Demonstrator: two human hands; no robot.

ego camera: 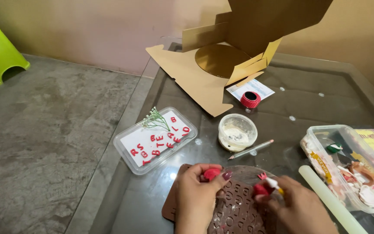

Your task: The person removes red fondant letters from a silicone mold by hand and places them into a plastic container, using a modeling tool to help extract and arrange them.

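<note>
My left hand (198, 190) pinches a lump of red clay (211, 174) over the near end of a brown letter mould (234, 212) lying on the glass table (161, 195). My right hand (297, 203) holds a small white-and-yellow tool (274, 184) and presses another red clay piece (261, 189) onto the mould. A tiny red cut-out (262, 175) lies just above the mould. Both hands rest on the mould side by side.
A clear tray (154, 138) with red clay letters and a green sprig sits left. A round tub (237, 132), a pencil (251, 149), a red cap (250, 99), a white rolling pin (327, 199), a clear box of scraps (351, 167) and an open cardboard box (221, 56) surround the hands.
</note>
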